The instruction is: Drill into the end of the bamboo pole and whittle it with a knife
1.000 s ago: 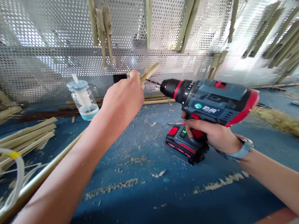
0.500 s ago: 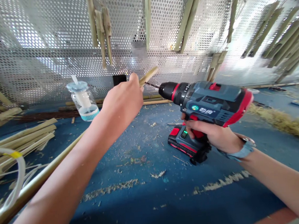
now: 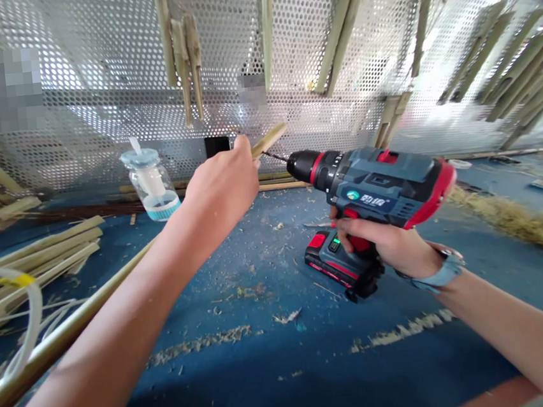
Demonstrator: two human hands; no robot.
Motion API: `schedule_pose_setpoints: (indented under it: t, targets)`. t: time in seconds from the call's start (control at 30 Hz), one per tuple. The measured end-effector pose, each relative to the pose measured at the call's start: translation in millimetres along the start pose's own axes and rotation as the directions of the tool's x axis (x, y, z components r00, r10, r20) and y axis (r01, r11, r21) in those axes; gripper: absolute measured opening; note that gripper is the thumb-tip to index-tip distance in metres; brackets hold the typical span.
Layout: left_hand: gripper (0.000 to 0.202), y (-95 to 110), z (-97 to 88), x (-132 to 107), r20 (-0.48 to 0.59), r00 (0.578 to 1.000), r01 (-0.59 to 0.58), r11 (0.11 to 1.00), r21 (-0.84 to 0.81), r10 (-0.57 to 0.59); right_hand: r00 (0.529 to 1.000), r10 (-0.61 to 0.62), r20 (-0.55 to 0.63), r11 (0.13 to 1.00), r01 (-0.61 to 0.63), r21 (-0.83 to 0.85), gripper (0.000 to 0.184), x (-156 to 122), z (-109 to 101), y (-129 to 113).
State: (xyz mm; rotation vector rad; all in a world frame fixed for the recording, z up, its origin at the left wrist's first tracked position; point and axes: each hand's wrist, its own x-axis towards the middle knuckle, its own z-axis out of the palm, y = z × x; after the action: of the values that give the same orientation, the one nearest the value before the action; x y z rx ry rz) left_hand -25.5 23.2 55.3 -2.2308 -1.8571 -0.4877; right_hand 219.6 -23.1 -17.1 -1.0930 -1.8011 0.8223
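Right hand [image 3: 383, 241] wraps the blue-grey, red-trimmed cordless drill [image 3: 384, 176]; left hand [image 3: 225, 179] pinches a pale, split-bamboo strip [image 3: 272, 137] at the drill's thin dark metal bit [image 3: 276, 157]. Brace that strip firmly, knuckles clear!

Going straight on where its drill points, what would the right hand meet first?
Probably the pale strip in the left hand; the drill bit appears to touch it, though depth is unclear.
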Motion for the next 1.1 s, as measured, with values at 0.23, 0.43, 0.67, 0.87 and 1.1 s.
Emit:
schedule_pose_setpoints:
  t: [0.23,0.43,0.67,0.87,1.1]
  targets:
    - [0.038,0,-0.1,0,0.005,1.0,-0.012,0.999,-0.042,0.012,1.0,-0.006,-0.01,1.0,0.006,0.001,0.031,-1,-2,6]
    - [0.043,1,-0.8,1,0.028,0.999,0.017,0.997,-0.073,-0.015,1.0,-0.011,-0.002,1.0,0.011,0.014,0.026,1,-2,7]
    - [0.046,2,-1.1,3,0.037,0.999,0.041,0.992,-0.119,-0.036,1.0,0.01,-0.014,0.997,-0.009,0.072,0.024,1,-1,8]
    - [0.042,2,0.1,3,0.027,0.998,0.058,0.994,-0.089,-0.056,0.999,0.007,-0.036,0.999,-0.005,0.051,0.033,-1,-1,11]
    - [0.039,2,9.5,7,0.083,0.993,0.098,0.989,-0.108,-0.089,0.998,0.002,-0.056,0.998,0.002,0.064,0.038,3,0,6]
